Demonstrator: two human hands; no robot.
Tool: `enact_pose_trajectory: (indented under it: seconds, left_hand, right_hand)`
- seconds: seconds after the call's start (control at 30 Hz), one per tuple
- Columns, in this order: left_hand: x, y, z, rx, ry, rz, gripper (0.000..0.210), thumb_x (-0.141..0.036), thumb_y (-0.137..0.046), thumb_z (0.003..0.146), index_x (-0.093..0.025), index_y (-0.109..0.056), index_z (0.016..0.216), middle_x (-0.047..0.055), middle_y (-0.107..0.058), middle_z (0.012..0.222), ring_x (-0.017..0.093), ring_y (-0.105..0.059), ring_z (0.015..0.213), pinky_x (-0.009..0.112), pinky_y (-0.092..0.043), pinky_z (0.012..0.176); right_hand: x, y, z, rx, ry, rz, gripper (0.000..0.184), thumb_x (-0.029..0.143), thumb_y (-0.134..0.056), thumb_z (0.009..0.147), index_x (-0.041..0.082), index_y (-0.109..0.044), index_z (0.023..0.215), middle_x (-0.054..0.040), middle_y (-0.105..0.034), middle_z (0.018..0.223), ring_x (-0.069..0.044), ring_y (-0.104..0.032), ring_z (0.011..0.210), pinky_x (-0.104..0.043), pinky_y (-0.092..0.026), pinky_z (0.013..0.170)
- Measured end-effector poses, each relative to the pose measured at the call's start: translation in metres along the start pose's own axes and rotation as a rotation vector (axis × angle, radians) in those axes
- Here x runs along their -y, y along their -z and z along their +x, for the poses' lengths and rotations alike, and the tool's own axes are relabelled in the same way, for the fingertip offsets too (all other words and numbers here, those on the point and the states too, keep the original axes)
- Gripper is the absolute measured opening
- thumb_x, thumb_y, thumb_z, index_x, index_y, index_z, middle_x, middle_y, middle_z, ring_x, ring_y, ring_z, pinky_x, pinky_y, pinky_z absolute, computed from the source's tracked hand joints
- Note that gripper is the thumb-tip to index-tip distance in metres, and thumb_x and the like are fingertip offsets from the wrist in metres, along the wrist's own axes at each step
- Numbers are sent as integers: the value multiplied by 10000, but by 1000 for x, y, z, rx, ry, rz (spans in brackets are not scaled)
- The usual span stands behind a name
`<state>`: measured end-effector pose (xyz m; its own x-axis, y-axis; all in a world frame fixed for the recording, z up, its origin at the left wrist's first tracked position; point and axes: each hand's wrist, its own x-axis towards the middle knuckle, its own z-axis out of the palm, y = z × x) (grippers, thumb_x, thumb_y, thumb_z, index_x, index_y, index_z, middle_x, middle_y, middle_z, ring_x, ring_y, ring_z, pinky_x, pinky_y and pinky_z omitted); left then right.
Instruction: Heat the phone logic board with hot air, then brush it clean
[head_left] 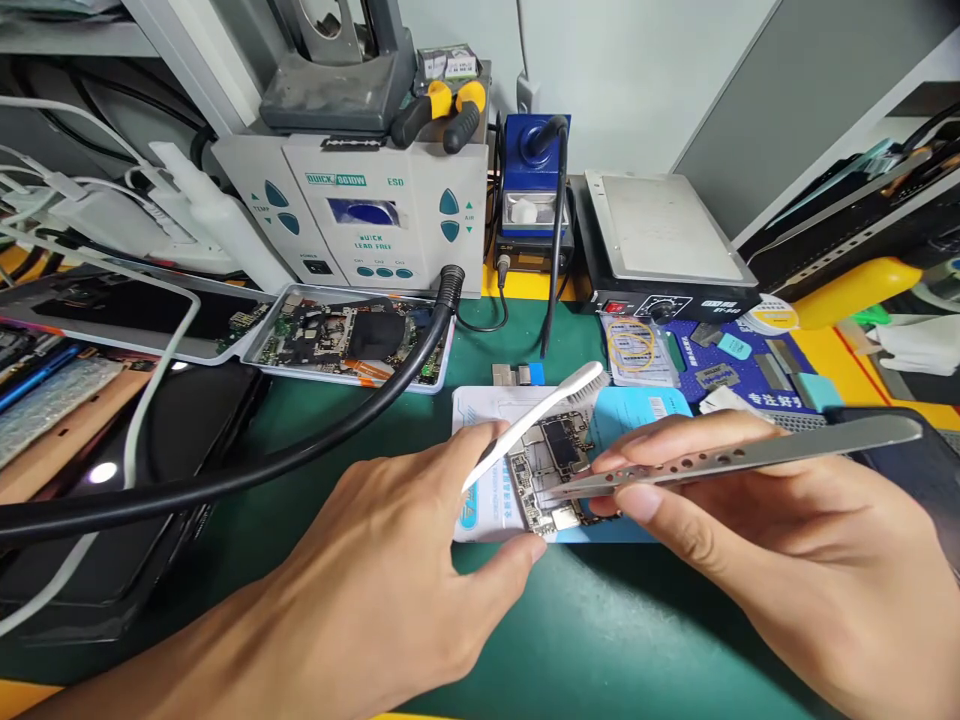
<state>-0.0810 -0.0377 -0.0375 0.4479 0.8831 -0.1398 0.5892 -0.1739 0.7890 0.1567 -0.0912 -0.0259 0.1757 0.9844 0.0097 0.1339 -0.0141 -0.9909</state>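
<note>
A phone circuit board (564, 445) lies on a blue-and-white printed packet (491, 410) on the green mat. My left hand (420, 540) is closed around a white toothbrush (536, 412), its bristled head pointing up and right above the board. The left thumb rests by the board's lower left edge. My right hand (780, 520) pinches silver tweezers (720, 462) with a row of holes; their tips reach over the middle of the board. Whether the tips touch it, I cannot tell.
Behind stand a hot-air station (360, 210), a blue soldering-iron holder (536, 160) and a heating plate (667, 235). A thick black hose (330, 430) crosses the left side. A tray of boards (345, 340) sits back left; blades lie on a purple mat (757, 375).
</note>
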Motion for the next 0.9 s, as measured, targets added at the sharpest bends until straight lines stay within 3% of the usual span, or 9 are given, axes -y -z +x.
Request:
enact_pose_trajectory:
  seconds: [0.17, 0.4, 0.67, 0.9]
  left_hand:
    - [-1, -2, 1, -1, 36, -6, 298, -449, -828, 880, -387, -874, 1168, -65, -935, 993, 196, -844, 737, 292, -575, 601]
    - [5, -4, -2, 23, 27, 3, 352, -439, -841, 912, -417, -864, 1262, -106, -939, 1023, 200, -881, 804, 278, -611, 635]
    - [2, -1, -2, 26, 18, 43, 352, -417, -855, 919, -374, -858, 1268, -55, -946, 1037, 229, -880, 803, 305, -601, 628]
    - [7, -2, -3, 6, -22, 49, 352, -408, -880, 933, -382, -848, 1282, -89, -943, 1037, 212, -886, 806, 304, -595, 644]
  right_hand:
    - [-2, 0, -2, 14, -19, 23, 133, 382, -1120, 846, 404, -1003, 907, -30, -951, 918, -251, -934, 756, -241, -793, 723]
    - [-7, -1, -4, 7, 33, -24, 106, 337, -1034, 957, 439, -1004, 962, -20, -958, 965, -244, -939, 804, -254, -801, 777]
    - [-6, -1, -5, 12, 34, -52, 104, 365, -1034, 958, 463, -999, 951, -6, -953, 958, -244, -931, 818, -265, -805, 775]
    - [-7, -1, -4, -3, 38, -43, 117, 331, -1033, 950, 440, -994, 959, -3, -962, 977, -239, -942, 827, -260, -807, 806]
